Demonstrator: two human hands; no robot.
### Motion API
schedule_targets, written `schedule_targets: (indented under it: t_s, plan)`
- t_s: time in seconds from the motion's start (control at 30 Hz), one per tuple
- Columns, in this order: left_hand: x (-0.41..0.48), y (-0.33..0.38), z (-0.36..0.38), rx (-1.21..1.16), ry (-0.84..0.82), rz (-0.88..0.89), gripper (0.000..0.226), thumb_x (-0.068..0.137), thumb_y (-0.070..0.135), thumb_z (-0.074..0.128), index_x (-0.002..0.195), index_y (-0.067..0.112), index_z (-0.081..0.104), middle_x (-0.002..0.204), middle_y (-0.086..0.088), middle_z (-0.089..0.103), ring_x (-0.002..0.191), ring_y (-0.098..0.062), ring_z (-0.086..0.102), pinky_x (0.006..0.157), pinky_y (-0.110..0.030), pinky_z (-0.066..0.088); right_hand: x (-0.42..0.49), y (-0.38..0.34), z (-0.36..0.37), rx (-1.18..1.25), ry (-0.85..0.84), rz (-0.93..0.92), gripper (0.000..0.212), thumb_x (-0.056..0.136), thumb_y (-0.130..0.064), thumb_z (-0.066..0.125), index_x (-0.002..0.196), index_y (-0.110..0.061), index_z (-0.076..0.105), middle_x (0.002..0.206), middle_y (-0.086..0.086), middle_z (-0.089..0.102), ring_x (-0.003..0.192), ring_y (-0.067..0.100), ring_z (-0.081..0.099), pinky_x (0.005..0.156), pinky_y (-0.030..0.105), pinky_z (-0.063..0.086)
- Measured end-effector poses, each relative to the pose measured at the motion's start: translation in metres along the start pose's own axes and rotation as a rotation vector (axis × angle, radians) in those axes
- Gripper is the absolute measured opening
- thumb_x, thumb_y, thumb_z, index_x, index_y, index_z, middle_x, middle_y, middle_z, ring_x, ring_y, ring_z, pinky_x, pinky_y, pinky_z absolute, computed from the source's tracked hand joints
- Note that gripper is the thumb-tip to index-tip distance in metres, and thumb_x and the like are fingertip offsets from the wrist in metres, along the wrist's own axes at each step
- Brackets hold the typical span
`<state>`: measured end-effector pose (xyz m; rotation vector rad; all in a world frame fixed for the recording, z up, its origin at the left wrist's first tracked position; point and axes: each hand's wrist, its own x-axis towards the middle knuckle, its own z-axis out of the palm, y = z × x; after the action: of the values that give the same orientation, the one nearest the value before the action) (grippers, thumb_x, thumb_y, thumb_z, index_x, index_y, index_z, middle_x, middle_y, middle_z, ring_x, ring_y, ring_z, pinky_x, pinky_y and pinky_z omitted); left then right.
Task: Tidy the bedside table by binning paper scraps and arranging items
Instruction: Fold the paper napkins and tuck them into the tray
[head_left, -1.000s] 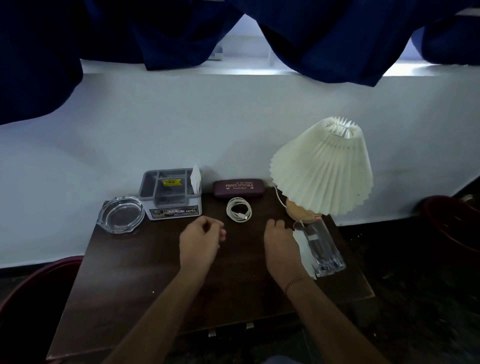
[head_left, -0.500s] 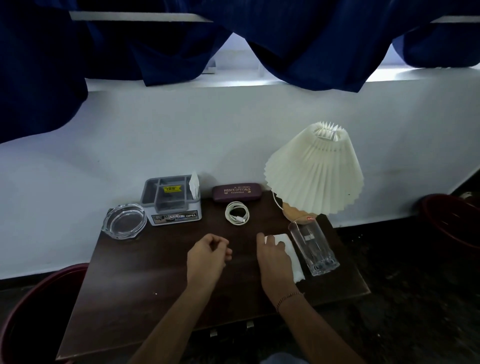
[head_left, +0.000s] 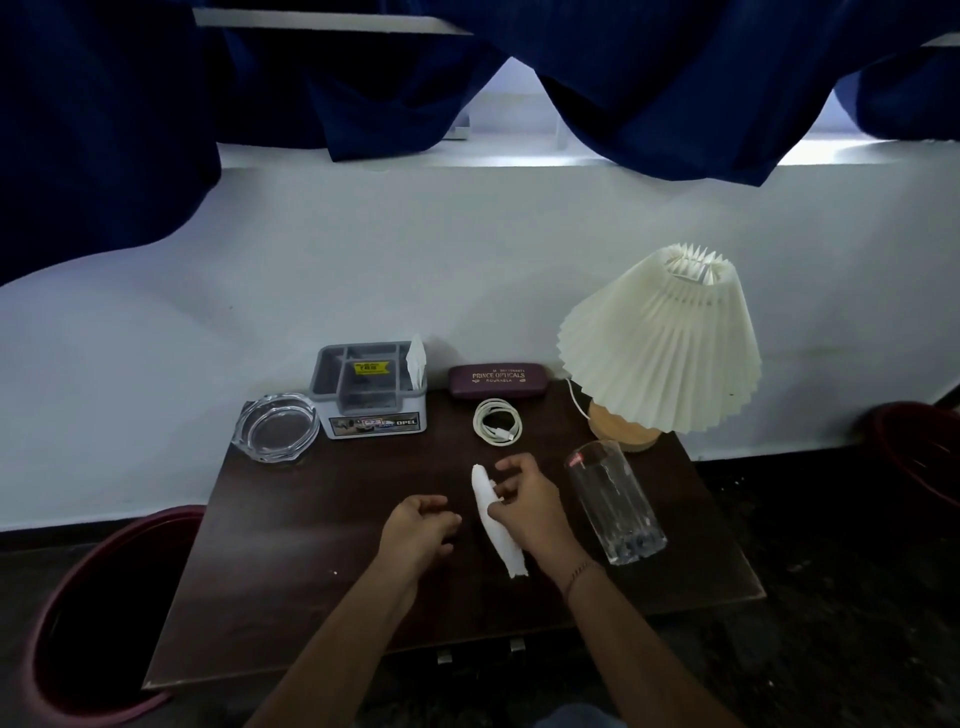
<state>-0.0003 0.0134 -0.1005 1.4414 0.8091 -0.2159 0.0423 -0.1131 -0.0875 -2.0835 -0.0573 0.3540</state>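
A white paper scrap (head_left: 497, 525) hangs over the middle of the dark wooden bedside table (head_left: 311, 561), pinched by my right hand (head_left: 524, 506) between thumb and fingers. Just left of it, my left hand (head_left: 418, 527) hovers with fingers loosely curled and holds nothing. A tall clear glass (head_left: 613, 501) stands right of my right hand. Along the back sit a glass ashtray (head_left: 274, 426), a grey organiser box (head_left: 369, 389) with a white paper in it, a maroon spectacle case (head_left: 497, 381) and a coiled white cable (head_left: 497, 421).
A pleated cream lamp (head_left: 665, 343) stands at the back right corner. A dark red bin (head_left: 78, 613) sits on the floor left of the table, another red tub (head_left: 919, 452) at the far right. Blue curtains hang above the white wall.
My right hand has lifted the paper scrap from beside the glass and brought it left toward the table's middle. My left hand has stayed close by, still loosely curled.
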Motion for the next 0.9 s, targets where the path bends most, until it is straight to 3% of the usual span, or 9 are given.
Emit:
schedule_targets:
  t_s: [0.17, 0.27, 0.33, 0.43, 0.6, 0.7, 0.8, 0.9]
  plan:
    - [-0.004, -0.002, 0.005, -0.047, -0.059, -0.043, 0.04, 0.081, -0.002, 0.06, 0.12, -0.001, 0.049, 0.11, -0.018, 0.059, 0.097, -0.024, 0.058, 0.069, -0.028, 0.049, 0.006, 0.007, -0.001, 0.305, -0.08, 0.136, 0.044, 0.076, 0.008, 0.058, 0.116, -0.008, 0.05, 0.081, -0.001, 0.06, 0.076, 0.013, 0.059, 0.063, 0.024, 0.047]
    - [-0.007, -0.001, 0.009, -0.107, -0.117, -0.034, 0.034, 0.084, 0.0, 0.056, 0.118, -0.004, 0.052, 0.117, -0.022, 0.062, 0.097, -0.026, 0.061, 0.071, -0.03, 0.052, 0.007, 0.005, -0.002, 0.499, -0.142, 0.201, 0.04, 0.08, 0.01, 0.054, 0.115, -0.009, 0.05, 0.085, 0.002, 0.061, 0.076, 0.01, 0.06, 0.057, 0.021, 0.048]
    - [-0.007, 0.001, 0.011, -0.174, -0.155, -0.04, 0.031, 0.086, 0.001, 0.055, 0.116, -0.003, 0.054, 0.11, -0.021, 0.065, 0.094, -0.027, 0.063, 0.075, -0.034, 0.052, 0.007, 0.003, -0.004, 0.599, -0.173, 0.236, 0.04, 0.082, 0.012, 0.052, 0.115, -0.009, 0.049, 0.088, 0.004, 0.061, 0.077, 0.011, 0.06, 0.057, 0.022, 0.05]
    - [-0.007, 0.002, 0.011, -0.302, -0.226, -0.078, 0.027, 0.087, 0.007, 0.056, 0.114, 0.002, 0.054, 0.093, -0.012, 0.066, 0.082, -0.023, 0.063, 0.068, -0.033, 0.053, 0.009, 0.004, -0.007, 0.752, -0.203, 0.262, 0.041, 0.082, 0.015, 0.049, 0.118, -0.003, 0.048, 0.1, 0.015, 0.062, 0.081, 0.019, 0.061, 0.066, 0.026, 0.053]
    - [-0.002, -0.004, 0.001, -0.309, -0.253, -0.026, 0.01, 0.084, 0.012, 0.061, 0.092, 0.01, 0.066, 0.076, -0.001, 0.075, 0.077, -0.019, 0.067, 0.061, -0.03, 0.052, 0.01, 0.006, -0.011, 0.796, -0.223, 0.254, 0.039, 0.082, 0.014, 0.049, 0.115, -0.006, 0.049, 0.102, 0.015, 0.061, 0.087, 0.021, 0.06, 0.07, 0.028, 0.052]
    - [-0.002, 0.003, -0.003, -0.252, -0.151, 0.067, 0.017, 0.081, 0.008, 0.065, 0.097, 0.006, 0.067, 0.08, -0.003, 0.074, 0.076, -0.018, 0.067, 0.062, -0.03, 0.054, 0.009, 0.005, -0.01, 0.786, -0.186, 0.267, 0.034, 0.083, 0.01, 0.052, 0.112, -0.008, 0.05, 0.093, 0.009, 0.064, 0.084, 0.018, 0.061, 0.068, 0.029, 0.051]
    - [-0.002, 0.019, -0.011, -0.105, 0.096, 0.227, 0.026, 0.078, 0.007, 0.068, 0.102, -0.001, 0.065, 0.095, -0.015, 0.071, 0.082, -0.024, 0.064, 0.079, -0.038, 0.054, 0.008, 0.003, -0.009, 0.757, -0.144, 0.274, 0.026, 0.086, 0.003, 0.054, 0.108, -0.01, 0.052, 0.087, 0.005, 0.063, 0.079, 0.013, 0.06, 0.063, 0.024, 0.052]
    - [-0.003, 0.046, -0.029, 0.077, 0.358, 0.454, 0.028, 0.078, 0.014, 0.07, 0.102, 0.002, 0.067, 0.1, -0.017, 0.071, 0.085, -0.023, 0.065, 0.081, -0.035, 0.052, 0.007, -0.001, -0.007, 0.607, -0.11, 0.235, 0.019, 0.087, -0.002, 0.057, 0.101, -0.014, 0.054, 0.086, 0.003, 0.06, 0.076, 0.011, 0.06, 0.063, 0.021, 0.05]
